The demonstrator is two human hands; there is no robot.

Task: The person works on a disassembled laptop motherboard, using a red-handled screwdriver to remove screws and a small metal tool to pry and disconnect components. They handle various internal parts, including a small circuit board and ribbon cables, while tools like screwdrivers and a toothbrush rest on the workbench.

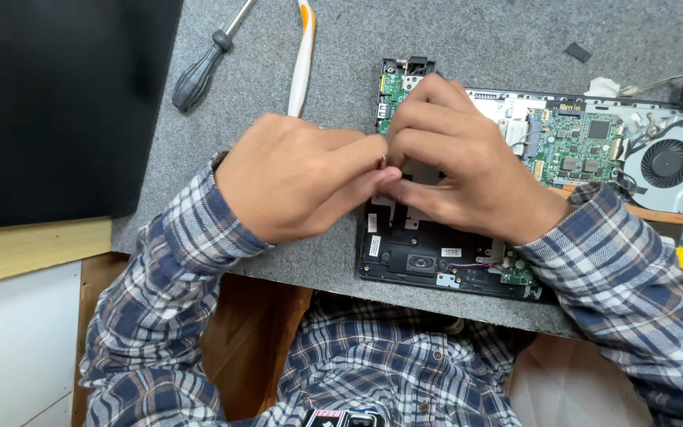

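Over the opened laptop (436, 253), left hand (294, 186) and right hand (468, 170) pinch one tiny part (382, 163) — a slip could drop it onto the green board (579, 146) at three o'clock.

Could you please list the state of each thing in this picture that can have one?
Laptop base: opened up, circuit board exposed, lying flat on the grey mat.
Cooling fan: uncovered, mounted in the base.
Left hand: fingertips pinched on something small, too small to tell.
Right hand: fingers curled, meeting the left hand above the base.
Screwdriver: lying unused on the mat.
White and orange pry tool: lying unused beside the screwdriver.
Black panel: lying flat at left.
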